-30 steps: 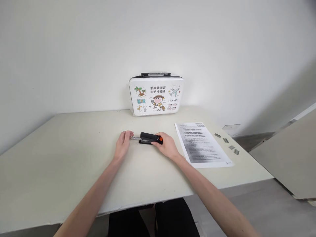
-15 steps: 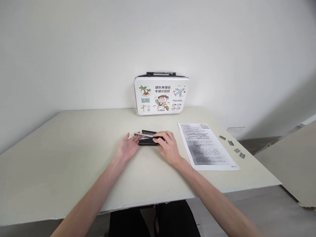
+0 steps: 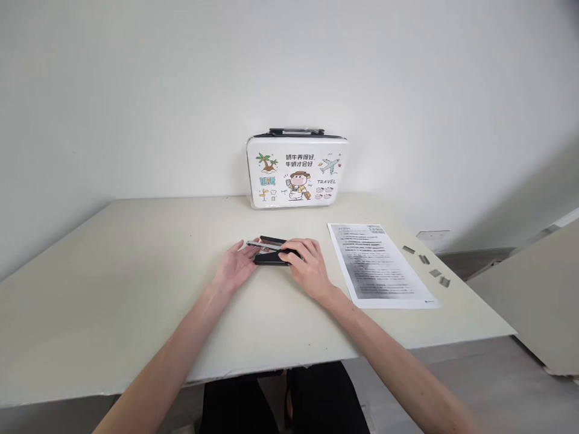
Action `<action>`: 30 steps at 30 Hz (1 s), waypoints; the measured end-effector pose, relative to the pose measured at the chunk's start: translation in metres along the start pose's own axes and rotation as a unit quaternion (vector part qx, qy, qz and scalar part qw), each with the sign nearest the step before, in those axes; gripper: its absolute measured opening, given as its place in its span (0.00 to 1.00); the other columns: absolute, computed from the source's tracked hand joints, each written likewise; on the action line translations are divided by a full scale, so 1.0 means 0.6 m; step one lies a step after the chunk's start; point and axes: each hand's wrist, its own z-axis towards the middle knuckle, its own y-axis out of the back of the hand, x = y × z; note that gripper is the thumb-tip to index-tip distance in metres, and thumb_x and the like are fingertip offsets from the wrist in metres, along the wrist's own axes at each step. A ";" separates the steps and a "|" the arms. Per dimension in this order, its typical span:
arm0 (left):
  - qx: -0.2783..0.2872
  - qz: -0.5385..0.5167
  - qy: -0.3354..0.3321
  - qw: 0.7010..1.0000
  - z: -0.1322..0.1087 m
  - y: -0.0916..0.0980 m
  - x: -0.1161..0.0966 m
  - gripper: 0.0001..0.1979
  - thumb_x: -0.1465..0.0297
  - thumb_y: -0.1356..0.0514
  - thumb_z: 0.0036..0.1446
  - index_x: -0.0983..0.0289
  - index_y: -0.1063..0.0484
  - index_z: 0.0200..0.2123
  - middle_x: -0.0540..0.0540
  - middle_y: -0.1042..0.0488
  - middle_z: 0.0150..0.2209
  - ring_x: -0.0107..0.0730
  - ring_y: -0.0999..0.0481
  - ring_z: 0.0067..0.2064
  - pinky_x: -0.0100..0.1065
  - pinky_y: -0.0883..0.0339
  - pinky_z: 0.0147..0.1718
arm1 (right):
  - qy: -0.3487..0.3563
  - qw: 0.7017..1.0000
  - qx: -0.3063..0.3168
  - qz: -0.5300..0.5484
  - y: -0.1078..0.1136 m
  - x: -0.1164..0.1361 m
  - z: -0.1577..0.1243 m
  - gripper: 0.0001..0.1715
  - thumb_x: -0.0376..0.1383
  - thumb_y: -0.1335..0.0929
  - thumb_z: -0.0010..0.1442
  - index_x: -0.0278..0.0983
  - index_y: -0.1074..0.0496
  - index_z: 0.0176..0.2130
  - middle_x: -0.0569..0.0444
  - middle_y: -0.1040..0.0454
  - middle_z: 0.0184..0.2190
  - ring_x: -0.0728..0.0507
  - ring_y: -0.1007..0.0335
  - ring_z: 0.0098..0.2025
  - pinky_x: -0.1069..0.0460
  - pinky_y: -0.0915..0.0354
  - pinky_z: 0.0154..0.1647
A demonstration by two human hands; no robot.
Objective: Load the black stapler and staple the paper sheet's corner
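Observation:
A black stapler lies on the pale table, turned on its side with its metal staple rail sticking out to the left. My right hand grips the stapler's right end, fingers curled over it. My left hand rests palm up beside the stapler's left end, fingers spread, its fingertips touching the metal rail.
A printed sheet of paper lies right of my hands. Several strips of staples lie beyond it near the table's right edge. A white cartoon-printed case stands against the wall. A tilted board is at far right.
The stapler has been rolled onto its side and its top opened from the base, the metal rail now exposed. My left hand turned palm up under the rail. The view shifted slightly.

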 end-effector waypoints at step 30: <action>0.031 0.285 -0.183 0.940 -0.015 -0.012 0.042 0.24 0.69 0.33 0.58 0.62 0.25 0.58 0.52 0.21 0.35 0.30 0.26 0.31 0.34 0.31 0.41 | -0.333 0.923 -0.070 0.179 0.008 -0.026 -0.001 0.15 0.45 0.25 0.58 0.41 0.28 0.40 0.50 0.22 0.43 0.40 0.25 0.44 0.45 0.31 0.48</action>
